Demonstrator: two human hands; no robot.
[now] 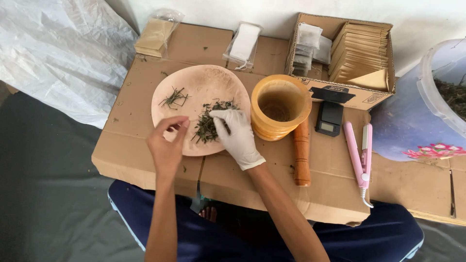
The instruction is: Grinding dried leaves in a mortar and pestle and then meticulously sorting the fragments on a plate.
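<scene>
Dried herbs lie in a loose dark-green heap near the middle of the round wooden plate, which rests on a flattened cardboard sheet across your lap. Your right hand, in a white glove, lies on the plate's right side, its fingers curled down into the heap and pinching at the sprigs. Your left hand is bare and hovers over the plate's lower left edge, thumb and fingers drawn narrowly together; whether they hold a stem cannot be told. A smaller bunch of stems sits apart on the plate's upper left. Just right of the plate stands a wooden mortar, with its pestle lying below it. Farther right of the plate are a small black scale and a pink sealing iron. Beyond the plate, a cardboard box holds brown packets, and a clear plastic tub stands at the far right.
</scene>
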